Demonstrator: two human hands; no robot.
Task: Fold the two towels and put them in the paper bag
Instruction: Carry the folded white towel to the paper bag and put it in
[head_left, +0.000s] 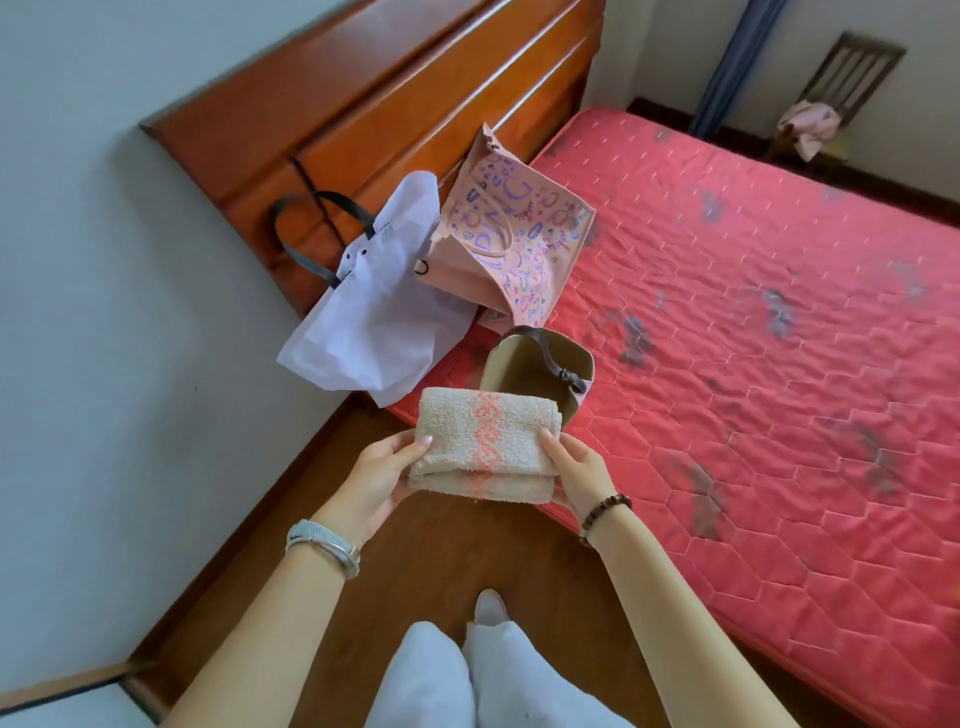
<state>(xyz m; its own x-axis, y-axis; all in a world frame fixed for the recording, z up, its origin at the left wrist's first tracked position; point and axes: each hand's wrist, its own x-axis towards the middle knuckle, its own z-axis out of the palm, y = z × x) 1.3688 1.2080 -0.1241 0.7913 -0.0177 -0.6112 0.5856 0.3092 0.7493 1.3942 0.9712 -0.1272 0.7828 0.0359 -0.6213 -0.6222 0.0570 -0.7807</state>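
Two hands hold the folded towel (485, 447) level: the left hand (382, 478) grips its 9 o'clock end, the right hand (576, 475) its 3 o'clock end, thumbs on top, probably so the folds stay put. At the towel's 12 o'clock, just beyond, an open tan bag (519, 364) stands mouth-up on the red mattress (779, 338), seemingly ready to receive it; a white bag (374, 322) lies at 11 o'clock
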